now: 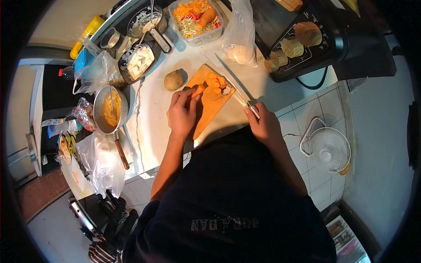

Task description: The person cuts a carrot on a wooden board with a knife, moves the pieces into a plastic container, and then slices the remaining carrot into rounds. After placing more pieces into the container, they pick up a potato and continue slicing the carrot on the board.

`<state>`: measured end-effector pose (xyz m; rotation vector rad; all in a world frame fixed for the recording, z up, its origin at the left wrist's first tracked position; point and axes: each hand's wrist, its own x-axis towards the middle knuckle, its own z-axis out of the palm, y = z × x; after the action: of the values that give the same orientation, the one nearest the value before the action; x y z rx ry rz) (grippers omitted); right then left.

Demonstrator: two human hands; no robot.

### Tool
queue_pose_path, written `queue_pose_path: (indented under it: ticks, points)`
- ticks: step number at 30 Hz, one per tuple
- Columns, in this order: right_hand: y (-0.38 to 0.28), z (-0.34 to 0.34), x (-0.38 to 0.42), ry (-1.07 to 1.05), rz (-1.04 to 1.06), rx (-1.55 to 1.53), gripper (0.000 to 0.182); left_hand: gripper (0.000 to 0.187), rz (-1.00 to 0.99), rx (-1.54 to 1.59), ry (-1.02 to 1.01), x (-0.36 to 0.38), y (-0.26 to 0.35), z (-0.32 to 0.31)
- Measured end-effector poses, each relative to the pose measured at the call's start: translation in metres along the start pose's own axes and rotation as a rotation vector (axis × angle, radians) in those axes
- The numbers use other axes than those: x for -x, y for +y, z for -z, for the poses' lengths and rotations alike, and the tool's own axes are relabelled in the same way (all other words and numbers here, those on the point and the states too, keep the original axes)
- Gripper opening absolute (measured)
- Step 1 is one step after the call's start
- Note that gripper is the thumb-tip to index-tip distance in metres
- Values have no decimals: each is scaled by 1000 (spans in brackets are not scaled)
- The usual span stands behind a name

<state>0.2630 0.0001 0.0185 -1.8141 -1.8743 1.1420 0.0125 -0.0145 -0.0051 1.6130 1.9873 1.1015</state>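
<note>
Position. We find the carrot [198, 90] lying on the wooden cutting board [210, 109], pinned under the fingertips of our left hand [182, 113], which is pressed down on it with fingers curled together. Its long axis runs from the left hand up and to the right toward the cut slices, roughly along the board's own length. Our right hand [263, 125] is clamped round the handle of a knife [228, 81]; the long blade slants up and to the left across the board's far corner, its edge passing just beyond the slices. The left hand is on the carrot; the right hand stands well apart from it, joined to it only by the reach of the blade.

Count, on the board: one carrot stub; some five or six orange carrot slices [215, 83] in a loose cluster at the cut end; one small pale scrap beside them.

Count, on the bench [153, 114]: one potato [174, 80], just beside the board's far-left edge; one clear tub of shredded vegetables [196, 17]; two handled pots, one holding yellow strands [111, 109], one holding white shreds [144, 22]; one dark tray of white shreds [139, 61]; several clear plastic bags, exact number not told.

Count, floor: one white fan [328, 150].
</note>
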Motion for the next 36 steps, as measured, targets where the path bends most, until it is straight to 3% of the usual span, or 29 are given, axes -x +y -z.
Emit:
queue_pose_path:
  ticks: [12,15,17,23,25,27,30,34,36]
  points:
    - [4,1,-11,80,42,-66,33,19,-145,76,95,-59,14,8]
    - [2,3,-15,61,16,-75,32,18,-134,-62,95,-94,29,15]
    - [1,2,-14,79,18,-69,32,17,-238,-159,186,-120,34,12]
    - [7,3,-16,107,42,-94,32,21,-399,-257,208,-179,28,-7]
    - [7,4,-18,124,60,-120,33,25,-382,-250,180,-187,25,-12]
    - [7,5,-18,125,57,-116,32,30,-526,-516,278,-188,25,-13]
    - [1,9,-17,103,47,-144,32,30,-474,-484,332,-176,30,-5]
    - [3,6,-20,66,32,-133,34,26,-356,-240,184,-148,35,8]
    - [2,5,-21,39,17,-120,35,21,-137,-49,-125,-126,44,11]
